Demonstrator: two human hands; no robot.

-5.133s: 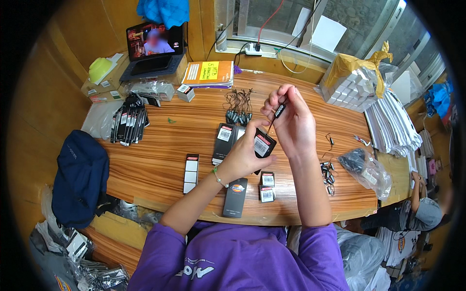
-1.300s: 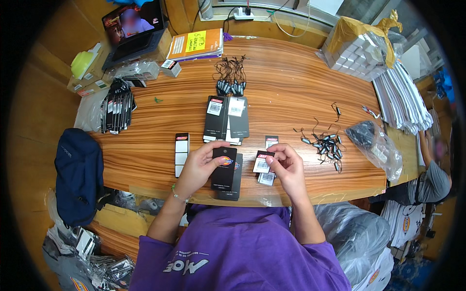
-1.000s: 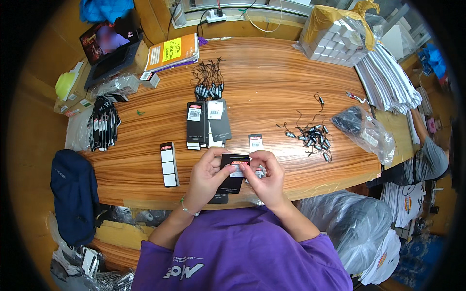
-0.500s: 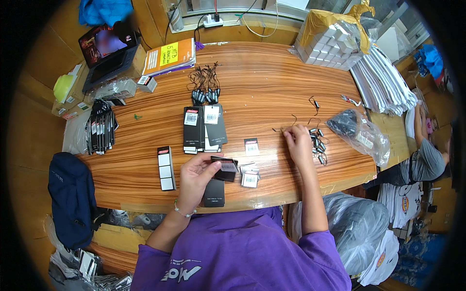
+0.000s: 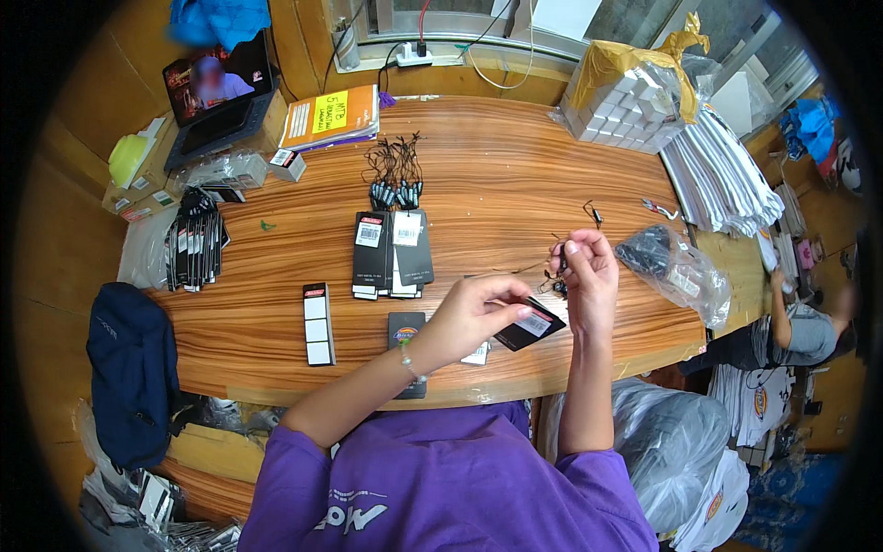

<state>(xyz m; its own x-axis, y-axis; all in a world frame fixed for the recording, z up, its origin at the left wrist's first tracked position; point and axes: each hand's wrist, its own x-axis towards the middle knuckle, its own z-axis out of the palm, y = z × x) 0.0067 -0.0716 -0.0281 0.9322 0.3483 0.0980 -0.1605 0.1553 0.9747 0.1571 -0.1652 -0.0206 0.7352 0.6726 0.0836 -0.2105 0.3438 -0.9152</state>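
My left hand [image 5: 474, 317] pinches a folded black hang tag [image 5: 529, 333] with a white barcode label, held tilted just above the table. Close beside it, my right hand [image 5: 593, 281] grips a black tag string [image 5: 563, 256] between thumb and fingers. Partly hidden by that hand is a heap of loose strings [image 5: 552, 287]. Under my left wrist lies a stack of black tags [image 5: 405, 328], and a small label [image 5: 477, 355] shows below that hand. Farther left are strung tags [image 5: 372, 258], their cords [image 5: 395, 189] bunched beyond them, and a narrow stack of tags with white panels [image 5: 316, 327].
A clear bag with black contents [image 5: 671, 267], red-handled cutters [image 5: 659, 209] and a single string [image 5: 596, 215] lie right. Behind stand stacked white sheets [image 5: 722, 175] and wrapped white boxes [image 5: 625, 106]. Back left are a screen device [image 5: 216, 106] and orange notebook [image 5: 331, 120]. Another person [image 5: 805, 327] is far right.
My left hand has moved right with the hang tag, toward my right hand. My right hand has lifted a string from the heap and turned upward. The view has shifted slightly.
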